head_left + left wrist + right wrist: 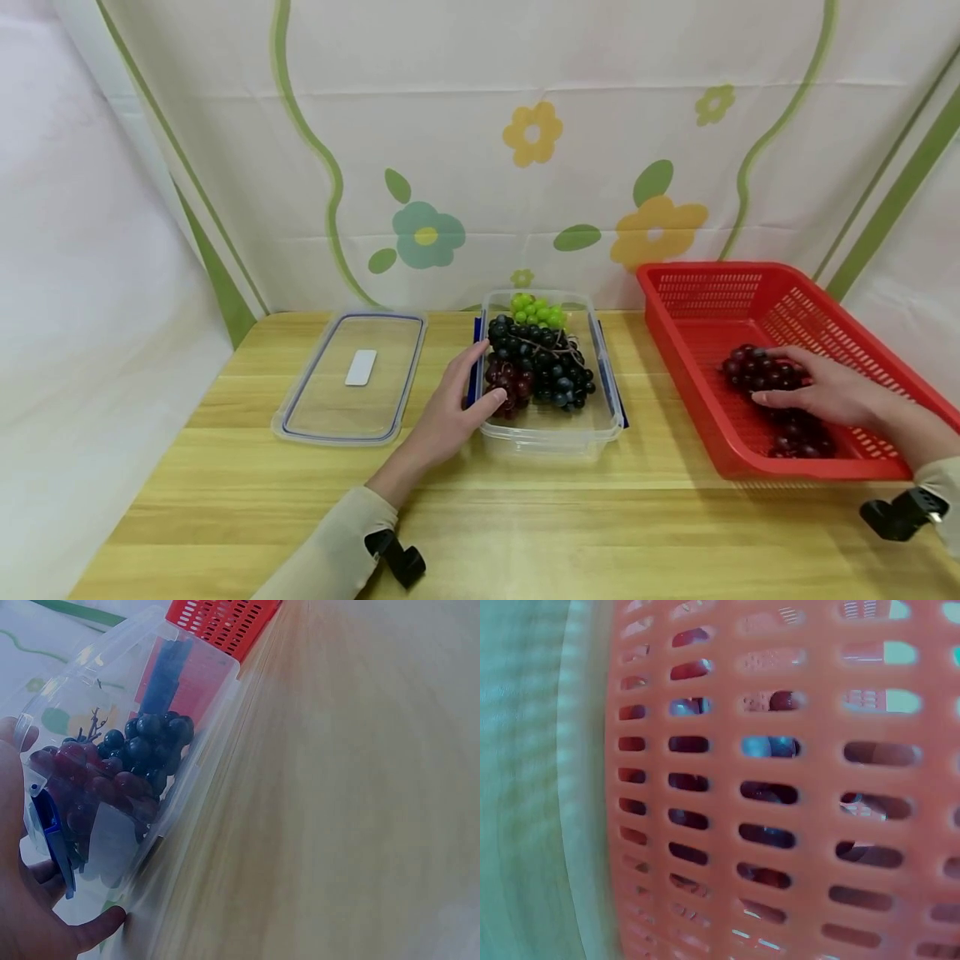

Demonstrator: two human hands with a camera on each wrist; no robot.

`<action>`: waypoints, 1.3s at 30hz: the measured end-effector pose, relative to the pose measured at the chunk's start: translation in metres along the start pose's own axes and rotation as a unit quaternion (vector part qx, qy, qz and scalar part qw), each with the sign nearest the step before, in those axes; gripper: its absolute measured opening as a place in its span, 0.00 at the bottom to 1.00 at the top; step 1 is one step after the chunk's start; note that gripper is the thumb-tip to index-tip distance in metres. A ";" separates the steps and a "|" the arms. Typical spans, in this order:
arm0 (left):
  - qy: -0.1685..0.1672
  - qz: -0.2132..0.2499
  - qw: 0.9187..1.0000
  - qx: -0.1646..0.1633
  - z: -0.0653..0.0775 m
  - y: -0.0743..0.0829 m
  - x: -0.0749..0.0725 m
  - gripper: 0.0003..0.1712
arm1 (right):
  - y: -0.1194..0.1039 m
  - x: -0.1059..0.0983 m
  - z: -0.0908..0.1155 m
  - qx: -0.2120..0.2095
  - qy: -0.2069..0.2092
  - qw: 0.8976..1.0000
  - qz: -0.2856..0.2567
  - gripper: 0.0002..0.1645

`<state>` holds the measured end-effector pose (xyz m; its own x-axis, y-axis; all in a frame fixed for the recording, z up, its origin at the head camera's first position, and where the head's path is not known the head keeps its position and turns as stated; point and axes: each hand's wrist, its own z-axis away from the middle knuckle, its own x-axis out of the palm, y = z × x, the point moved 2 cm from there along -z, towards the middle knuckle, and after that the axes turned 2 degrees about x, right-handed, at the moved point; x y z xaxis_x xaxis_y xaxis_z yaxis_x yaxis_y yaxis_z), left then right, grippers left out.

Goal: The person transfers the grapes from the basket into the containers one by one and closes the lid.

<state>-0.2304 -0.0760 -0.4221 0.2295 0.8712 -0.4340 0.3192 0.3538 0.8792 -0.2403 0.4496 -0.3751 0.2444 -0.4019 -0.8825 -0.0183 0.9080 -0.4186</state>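
Left hand (448, 408): fingers spread at the clear box (551, 435)'s side. Right hand (836, 392): apparently pinching dark grapes (744, 368) inside the basket (688, 375).

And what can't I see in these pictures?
Head view: dark red grapes, partly covered by the right hand.
Head view: green grapes, partly hidden behind black grapes.
Right wrist view: same dark red grapes, mostly behind the red basket.
Left wrist view: left hand, cut off by the edge.

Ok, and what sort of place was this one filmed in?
Probably a small staged tabletop set-up, likely indoors: a wood-grain table, a creased flower-print cloth close behind it, and a clear container of grapes near a red basket.
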 end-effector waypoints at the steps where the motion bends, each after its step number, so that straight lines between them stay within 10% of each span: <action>1: 0.000 0.000 1.000 -0.001 0.000 0.000 0.000 0.45 | -0.001 0.001 -0.001 -0.009 0.006 1.000 0.006 0.52; 13: 0.001 -0.003 1.000 -0.015 0.000 -0.002 -0.001 0.45 | -0.002 0.003 -0.002 -0.069 0.050 0.996 0.032 0.39; 24: -0.004 0.001 1.000 -0.013 0.000 -0.002 0.000 0.44 | -0.018 -0.024 0.004 -0.002 0.083 0.997 -0.009 0.53; 39: -0.001 0.001 1.000 -0.017 0.003 0.003 0.000 0.45 | -0.122 -0.059 0.007 -0.049 0.155 0.982 -0.098 0.45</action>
<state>-0.2263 -0.0756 -0.4201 0.2317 0.8712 -0.4328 0.2866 0.3640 0.8862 -0.2458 0.3630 -0.2701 -0.0535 -0.5979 -0.7998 -0.0966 0.8003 -0.5918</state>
